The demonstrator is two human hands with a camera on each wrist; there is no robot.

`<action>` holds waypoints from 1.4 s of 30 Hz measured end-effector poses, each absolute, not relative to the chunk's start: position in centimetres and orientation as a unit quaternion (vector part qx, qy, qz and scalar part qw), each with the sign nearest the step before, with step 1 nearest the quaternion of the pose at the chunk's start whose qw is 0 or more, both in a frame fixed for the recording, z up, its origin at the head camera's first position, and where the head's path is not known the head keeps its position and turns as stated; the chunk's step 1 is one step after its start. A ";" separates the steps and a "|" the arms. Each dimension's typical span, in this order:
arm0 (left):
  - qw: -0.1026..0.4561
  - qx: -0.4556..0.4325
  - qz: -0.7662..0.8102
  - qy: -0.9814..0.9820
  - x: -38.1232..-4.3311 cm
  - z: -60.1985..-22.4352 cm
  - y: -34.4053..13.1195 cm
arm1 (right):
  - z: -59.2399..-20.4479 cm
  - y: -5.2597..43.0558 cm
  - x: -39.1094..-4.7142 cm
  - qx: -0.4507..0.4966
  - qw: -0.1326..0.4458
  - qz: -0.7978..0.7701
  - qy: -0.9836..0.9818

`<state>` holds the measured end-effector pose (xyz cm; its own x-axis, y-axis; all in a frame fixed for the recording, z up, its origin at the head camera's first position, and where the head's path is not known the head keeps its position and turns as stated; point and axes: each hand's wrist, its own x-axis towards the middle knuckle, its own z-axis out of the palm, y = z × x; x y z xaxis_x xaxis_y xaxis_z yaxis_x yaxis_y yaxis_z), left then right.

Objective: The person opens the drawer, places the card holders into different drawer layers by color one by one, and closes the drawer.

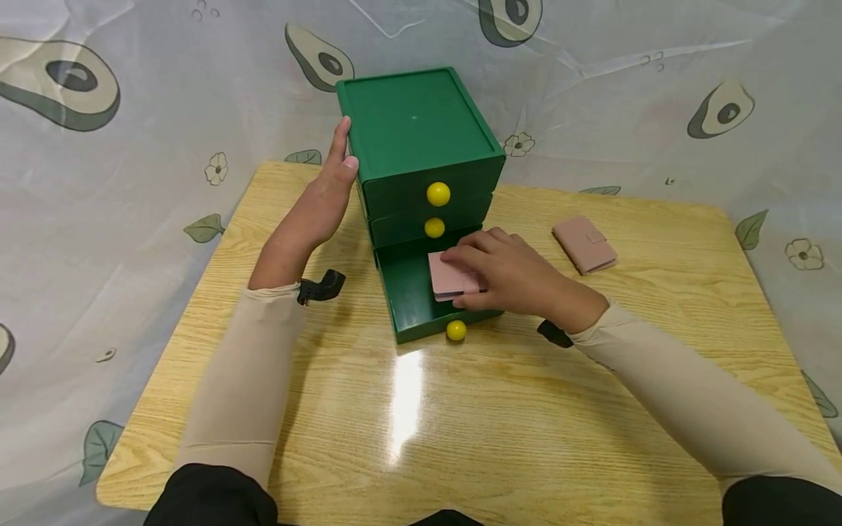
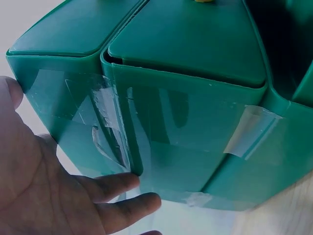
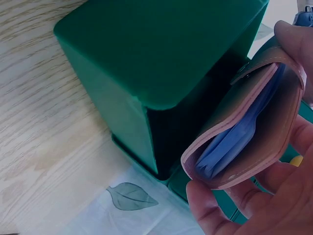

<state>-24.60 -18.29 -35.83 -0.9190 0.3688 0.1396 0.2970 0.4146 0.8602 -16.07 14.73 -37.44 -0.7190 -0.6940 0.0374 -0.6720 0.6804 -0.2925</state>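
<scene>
A green drawer unit (image 1: 421, 124) with yellow knobs stands on the table, its bottom drawer (image 1: 409, 303) pulled out. My right hand (image 1: 509, 274) grips a pink card holder (image 1: 450, 276) over that drawer, thumb on one side and fingers on the other. In the right wrist view the card holder (image 3: 244, 127) gapes at one edge, showing bluish clear sleeves (image 3: 232, 147) inside. My left hand (image 1: 325, 193) rests against the unit's left side with its fingers extended. Clear tape (image 2: 146, 122) runs across that side in the left wrist view.
A second pink card holder (image 1: 585, 245) lies on the table to the right of the unit. The wooden table (image 1: 342, 424) reaches back to a cloth (image 1: 217, 88) printed with avocados, leaves and flowers. The two upper drawers are closed.
</scene>
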 end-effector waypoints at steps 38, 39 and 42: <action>0.051 0.199 0.506 0.837 -24.6 -35.8 -18.6 | -37.7 12.0 -16.6 -0.397 0.021 -0.139 0.907; 0.052 0.197 0.505 0.839 -24.6 -35.8 -18.6 | -37.7 12.0 -16.6 -0.398 0.019 -0.139 0.907; 0.052 0.195 0.505 0.839 -24.6 -35.8 -18.6 | -37.7 11.9 -16.7 -0.399 0.015 -0.139 0.906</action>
